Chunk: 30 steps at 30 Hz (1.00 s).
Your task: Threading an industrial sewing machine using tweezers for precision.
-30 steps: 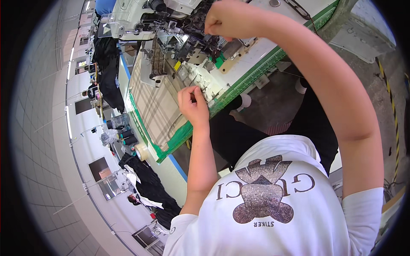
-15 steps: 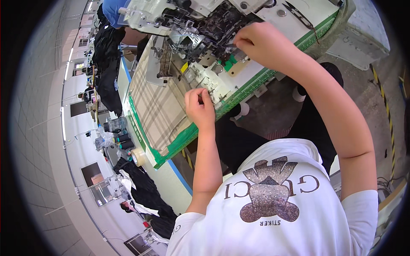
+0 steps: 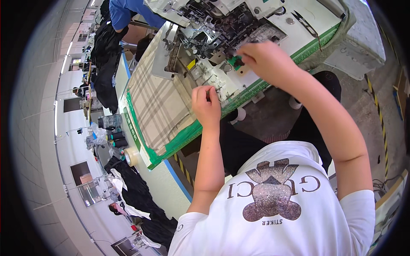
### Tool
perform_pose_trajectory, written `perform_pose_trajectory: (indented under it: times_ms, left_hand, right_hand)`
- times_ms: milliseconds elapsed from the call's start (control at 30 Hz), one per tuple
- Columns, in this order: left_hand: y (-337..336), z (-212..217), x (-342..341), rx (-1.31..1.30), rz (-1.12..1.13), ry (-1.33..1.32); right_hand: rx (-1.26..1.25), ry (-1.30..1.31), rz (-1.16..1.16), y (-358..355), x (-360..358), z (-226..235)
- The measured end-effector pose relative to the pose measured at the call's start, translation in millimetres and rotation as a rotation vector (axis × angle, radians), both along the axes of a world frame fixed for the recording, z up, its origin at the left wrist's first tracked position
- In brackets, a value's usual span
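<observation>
An overlock-type sewing machine (image 3: 209, 32) with its dark inner parts exposed stands in front of me. My right hand (image 3: 269, 59) is over its near right side, beside a small green part (image 3: 235, 62). Its thumb and fingers are pinched together; whatever they hold is hidden or too small to make out. My left hand (image 3: 206, 104) rests by the white, lint-strewn plate (image 3: 215, 81) at the machine's near side. The left fingers curl in to the thumb, and I cannot see what is between them.
Plaid fabric (image 3: 160, 100) covers the table left of the machine, inside green edging tape (image 3: 183, 141). Thread snips (image 3: 306, 23) lie at the far right. A tape roll (image 3: 131, 156) and black cloth (image 3: 141, 192) are farther left. Beyond the machine shows another person's blue sleeve (image 3: 132, 13).
My right hand has come down toward me from the machine's inner parts, uncovering a metal section behind it. My left hand stays nearly in place. The whole view has shifted slightly.
</observation>
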<state>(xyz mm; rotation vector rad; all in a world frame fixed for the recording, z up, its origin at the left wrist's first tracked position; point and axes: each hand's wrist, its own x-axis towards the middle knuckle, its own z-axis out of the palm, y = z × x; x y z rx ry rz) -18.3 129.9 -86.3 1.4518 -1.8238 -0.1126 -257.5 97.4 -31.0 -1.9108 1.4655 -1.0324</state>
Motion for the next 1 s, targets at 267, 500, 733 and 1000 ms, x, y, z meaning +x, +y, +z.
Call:
perform_pose_trajectory:
  times_ms: [267,500,733,1000]
  left_hand:
    - [1,0,1,-0.007,-0.011,0.013]
    - [0,-2,3,-0.015,-0.015,0.002]
    - [1,-3,2,0.015,-0.017,0.005]
    - [0,-2,3,0.0,-0.034,0.022]
  right_hand:
    - [-0.392,0.325,-0.077,77,29,-27]
    - [-0.392,0.384,-0.2,67,17,-62]
    - [-0.463,0.326,-0.261,56,35,-64]
    - [-0.416,0.282,-0.222,67,48,-65]
